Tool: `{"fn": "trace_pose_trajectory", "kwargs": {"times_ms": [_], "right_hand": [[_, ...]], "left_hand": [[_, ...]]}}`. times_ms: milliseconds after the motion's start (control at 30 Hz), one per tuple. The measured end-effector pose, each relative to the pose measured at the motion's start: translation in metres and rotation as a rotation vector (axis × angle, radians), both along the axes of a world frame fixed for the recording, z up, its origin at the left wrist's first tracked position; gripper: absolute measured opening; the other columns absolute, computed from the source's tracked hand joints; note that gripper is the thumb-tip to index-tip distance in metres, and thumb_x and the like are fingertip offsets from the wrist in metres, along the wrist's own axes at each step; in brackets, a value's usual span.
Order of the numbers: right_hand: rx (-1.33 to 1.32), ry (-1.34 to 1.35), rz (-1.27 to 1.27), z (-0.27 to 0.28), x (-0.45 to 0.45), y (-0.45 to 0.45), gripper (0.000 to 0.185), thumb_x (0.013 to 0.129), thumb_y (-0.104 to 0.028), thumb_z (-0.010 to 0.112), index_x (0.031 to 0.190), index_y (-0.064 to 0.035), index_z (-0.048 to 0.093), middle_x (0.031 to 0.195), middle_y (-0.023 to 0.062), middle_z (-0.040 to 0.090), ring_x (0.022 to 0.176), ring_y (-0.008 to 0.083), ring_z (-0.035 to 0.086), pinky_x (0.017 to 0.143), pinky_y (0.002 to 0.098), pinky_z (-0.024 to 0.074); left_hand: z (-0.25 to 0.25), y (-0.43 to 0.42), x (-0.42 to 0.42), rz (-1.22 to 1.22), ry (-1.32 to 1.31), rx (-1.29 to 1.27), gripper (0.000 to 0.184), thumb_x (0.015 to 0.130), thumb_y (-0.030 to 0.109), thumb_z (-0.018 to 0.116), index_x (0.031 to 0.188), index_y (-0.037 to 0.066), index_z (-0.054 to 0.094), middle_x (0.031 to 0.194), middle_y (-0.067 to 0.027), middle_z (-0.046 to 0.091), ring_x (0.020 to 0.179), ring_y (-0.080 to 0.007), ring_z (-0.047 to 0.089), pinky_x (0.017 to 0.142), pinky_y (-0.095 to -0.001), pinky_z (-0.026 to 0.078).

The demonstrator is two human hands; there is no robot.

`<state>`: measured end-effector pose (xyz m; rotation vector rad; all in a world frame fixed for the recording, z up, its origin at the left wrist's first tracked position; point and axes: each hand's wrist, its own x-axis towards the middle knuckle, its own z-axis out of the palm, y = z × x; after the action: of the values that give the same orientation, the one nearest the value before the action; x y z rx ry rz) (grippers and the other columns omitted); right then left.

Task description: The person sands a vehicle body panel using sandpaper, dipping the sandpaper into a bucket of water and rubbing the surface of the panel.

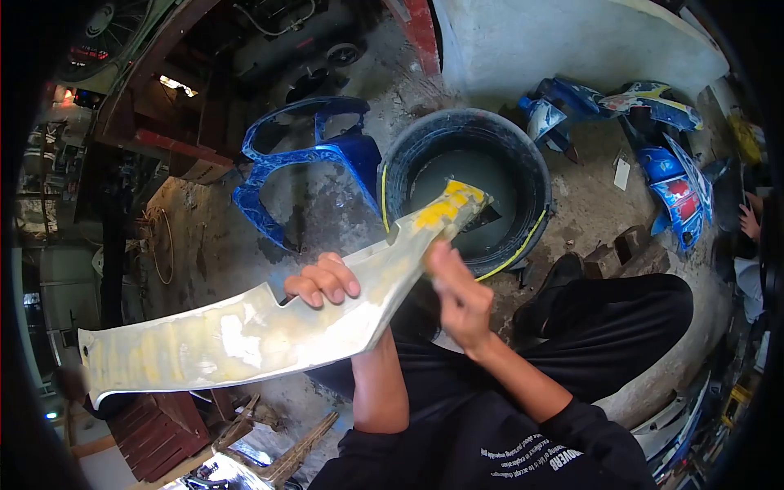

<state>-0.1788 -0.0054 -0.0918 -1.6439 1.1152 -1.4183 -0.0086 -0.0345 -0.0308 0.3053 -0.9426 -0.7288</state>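
A long, curved motorcycle body panel (318, 314), off-white with worn yellow paint at its upper end, lies slanted across my lap. My left hand (322, 282) is closed on it from behind, fingers hooked over the notched upper edge; the thumb is hidden. Close to the panel's narrow right end is my right hand (461, 306), its fingers curled at the lower edge and partly blurred. Whatever sits between those fingers, if anything, cannot be made out. The panel's yellow tip reaches over a black bucket (535, 175) holding cloudy grey water.
Blue fairing pieces lie on the concrete floor: a frame-like one (278, 175) left of the bucket, several others (674, 192) to the right. Brick-like blocks (629, 249) sit near my right knee. Another person's hand (749, 219) shows at the far right. Wood scraps (298, 449) lie lower left.
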Motion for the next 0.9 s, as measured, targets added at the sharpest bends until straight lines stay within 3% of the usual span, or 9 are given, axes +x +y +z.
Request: {"fn": "trace_pose_trajectory", "kwargs": {"times_ms": [100,233,367,500,633,700,767,833,900], "right_hand": [[-0.049,0.005,0.248,0.035,0.0,0.015,0.046,0.081,0.012,0.059,0.125,0.0009,0.07,0.13,0.0209,0.067,0.131,0.0326,0.059,0.115,0.0511,0.0393],[0.179,0.065,-0.2,0.002,0.004,-0.008,0.041,0.088,0.006,0.063,0.128,-0.0021,0.069,0.133,0.0182,0.066,0.132,0.0314,0.059,0.117,0.0525,0.0363],[0.014,0.002,0.226,0.035,0.0,0.016,0.044,0.085,0.009,0.06,0.127,0.0,0.069,0.13,0.0211,0.067,0.13,0.0338,0.06,0.117,0.0514,0.0358],[0.247,0.107,-0.192,0.001,-0.001,-0.011,0.042,0.088,0.009,0.059,0.128,0.0013,0.068,0.133,0.0198,0.066,0.131,0.031,0.059,0.117,0.0525,0.0358],[0.025,-0.002,0.222,0.035,0.002,0.017,0.044,0.086,0.008,0.061,0.127,-0.0007,0.069,0.132,0.0185,0.067,0.131,0.0278,0.06,0.118,0.0519,0.0337],[-0.014,0.11,0.054,0.015,0.0,0.014,0.043,0.088,0.003,0.065,0.13,-0.0041,0.069,0.134,0.0155,0.066,0.133,0.0265,0.059,0.118,0.0498,0.0343],[0.211,0.059,-0.203,0.0,0.005,-0.003,0.043,0.089,0.003,0.065,0.131,-0.0045,0.068,0.134,0.0152,0.067,0.132,0.025,0.059,0.117,0.0488,0.0353],[0.194,0.076,-0.206,0.014,0.008,0.001,0.039,0.091,0.002,0.063,0.13,-0.0031,0.068,0.134,0.0162,0.066,0.132,0.0262,0.059,0.116,0.0484,0.0361],[0.018,-0.021,0.195,0.032,0.005,0.015,0.034,0.096,0.0,0.059,0.128,-0.0008,0.068,0.136,0.0179,0.064,0.132,0.0286,0.059,0.116,0.0483,0.0363]], "left_hand": [[0.002,0.002,-0.005,0.05,0.027,0.049,0.03,0.104,0.037,0.056,0.088,0.013,0.046,0.074,-0.0027,0.05,0.069,-0.0174,0.053,0.081,-0.0328,0.039],[-0.003,-0.002,-0.009,-0.029,0.033,0.006,0.031,0.104,0.038,0.056,0.088,0.013,0.046,0.074,-0.0029,0.05,0.069,-0.0169,0.052,0.08,-0.0322,0.039],[0.002,0.002,-0.007,0.103,0.042,0.077,0.03,0.103,0.037,0.057,0.089,0.013,0.046,0.074,-0.0028,0.05,0.068,-0.0158,0.052,0.078,-0.0311,0.039],[-0.003,0.002,-0.003,0.042,-0.028,0.038,0.029,0.103,0.036,0.058,0.089,0.013,0.045,0.074,-0.0026,0.05,0.067,-0.0159,0.052,0.077,-0.0313,0.039],[0.003,0.006,-0.002,0.035,0.033,0.056,0.029,0.103,0.036,0.058,0.089,0.013,0.046,0.073,-0.0027,0.05,0.067,-0.0162,0.051,0.076,-0.031,0.039],[0.003,0.003,-0.002,0.064,0.097,0.053,0.029,0.103,0.036,0.057,0.089,0.013,0.047,0.074,-0.003,0.05,0.067,-0.0164,0.052,0.076,-0.0309,0.039],[-0.003,0.002,0.0,-0.006,0.003,0.023,0.03,0.104,0.037,0.056,0.089,0.012,0.048,0.075,-0.0033,0.052,0.068,-0.0167,0.052,0.077,-0.0304,0.038],[0.001,0.001,0.002,0.005,0.001,0.015,0.03,0.104,0.037,0.056,0.09,0.012,0.048,0.076,-0.0034,0.052,0.069,-0.0169,0.053,0.077,-0.0305,0.038],[0.003,0.003,0.002,0.0,0.003,0.02,0.03,0.104,0.037,0.056,0.09,0.012,0.048,0.076,-0.0035,0.053,0.07,-0.017,0.053,0.078,-0.0305,0.038]]}}
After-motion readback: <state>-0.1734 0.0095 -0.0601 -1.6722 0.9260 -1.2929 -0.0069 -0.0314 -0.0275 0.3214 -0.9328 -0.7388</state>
